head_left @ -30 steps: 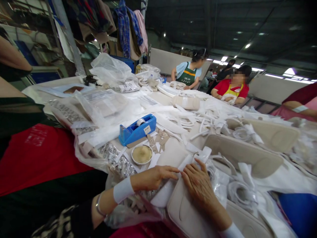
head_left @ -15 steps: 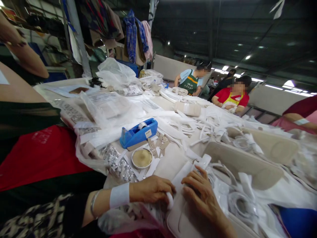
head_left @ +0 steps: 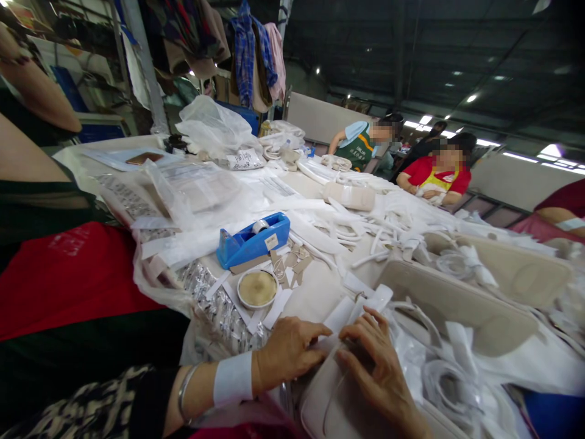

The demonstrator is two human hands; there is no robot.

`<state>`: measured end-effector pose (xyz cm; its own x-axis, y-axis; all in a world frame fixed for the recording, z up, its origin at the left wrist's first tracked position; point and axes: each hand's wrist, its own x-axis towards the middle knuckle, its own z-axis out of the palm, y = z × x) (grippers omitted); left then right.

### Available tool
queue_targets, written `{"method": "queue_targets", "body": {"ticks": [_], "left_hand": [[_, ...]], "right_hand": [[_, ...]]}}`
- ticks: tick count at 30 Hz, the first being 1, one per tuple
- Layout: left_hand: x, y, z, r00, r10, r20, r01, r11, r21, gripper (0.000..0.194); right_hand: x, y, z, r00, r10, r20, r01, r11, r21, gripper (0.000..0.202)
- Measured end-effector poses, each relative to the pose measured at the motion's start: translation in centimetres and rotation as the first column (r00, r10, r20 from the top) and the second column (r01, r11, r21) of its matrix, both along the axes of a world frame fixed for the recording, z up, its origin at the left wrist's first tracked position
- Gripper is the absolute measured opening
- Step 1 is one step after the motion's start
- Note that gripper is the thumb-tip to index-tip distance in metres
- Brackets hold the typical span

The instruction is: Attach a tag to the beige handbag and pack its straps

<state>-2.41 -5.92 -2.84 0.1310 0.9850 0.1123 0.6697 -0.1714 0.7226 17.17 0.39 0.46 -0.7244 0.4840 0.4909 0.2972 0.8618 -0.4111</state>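
Note:
A beige bag (head_left: 329,396) lies at the front edge of the table, below my hands. White wrapping strip (head_left: 375,300) runs along its top edge. My left hand (head_left: 290,353) is at the bag's left side, thumb and forefinger bent around the white strip's near end. Over the bag's upper edge rests my right hand (head_left: 377,372), its fingers spread and the fingertips touching the strip. What lies under my right palm is hidden.
Left of the hands are a round tin of yellowish paste (head_left: 257,289) and a blue tape dispenser (head_left: 254,240). More beige bags (head_left: 457,305) with white wrapping stand at the right. Plastic-covered bundles (head_left: 201,189) lie at the left. A co-worker in red (head_left: 439,174) works across the table.
My left hand has moved slightly up and right, and the rounded white piece at its fingers no longer shows. My right hand stays nearly in place. The view has shifted a little.

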Motion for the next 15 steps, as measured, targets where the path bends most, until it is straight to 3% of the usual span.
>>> {"method": "queue_targets", "body": {"ticks": [3, 8, 11, 15], "left_hand": [[0.3, 0.9, 0.7, 0.999, -0.016, 0.049, 0.019, 0.998, -0.053, 0.044], [0.9, 2.6, 1.9, 0.997, -0.006, 0.079, 0.023, 0.976, -0.215, 0.029], [1.0, 2.5, 1.7, 0.986, 0.064, 0.152, -0.021, 0.962, -0.273, 0.027], [0.5, 1.3, 0.7, 0.955, 0.064, 0.291, -0.001, 0.977, -0.214, 0.012]], "right_hand": [[0.0, -0.1, -0.3, 1.000, -0.021, 0.020, 0.021, 1.000, 0.012, 0.017], [-0.4, 0.6, -1.1, 0.998, -0.030, 0.062, 0.023, 0.993, 0.115, 0.024], [-0.7, 1.4, -1.5, 0.999, -0.010, 0.036, 0.001, 0.973, 0.230, 0.016], [-0.6, 2.5, -2.2, 0.999, -0.009, 0.044, -0.007, 0.942, 0.334, 0.014]]}}
